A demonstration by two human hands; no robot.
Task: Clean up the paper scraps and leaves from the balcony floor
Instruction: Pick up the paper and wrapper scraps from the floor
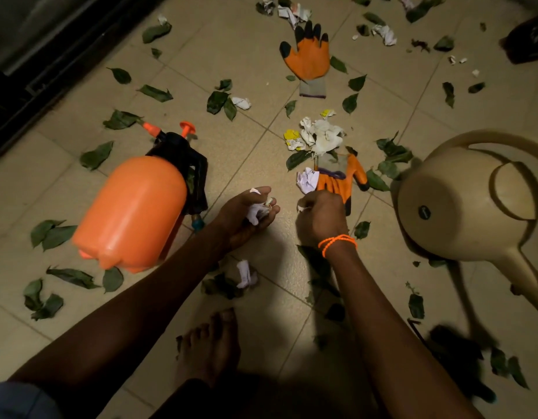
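I am cupping crumpled white paper scraps (257,210) in my left hand (243,217), while my right hand (320,217) is pinching a small white scrap (301,208), near the orange rubber-coated glove (341,179); green leaves (155,92) are lying scattered across the beige tiled floor (246,152).

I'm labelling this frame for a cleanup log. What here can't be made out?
Head view:
- right hand: its fist hides how much paper it pinches.
- watering can: cut off by the right edge.
- dark thing at the top right: unlit and cropped.
- floor by the foot: in shadow.
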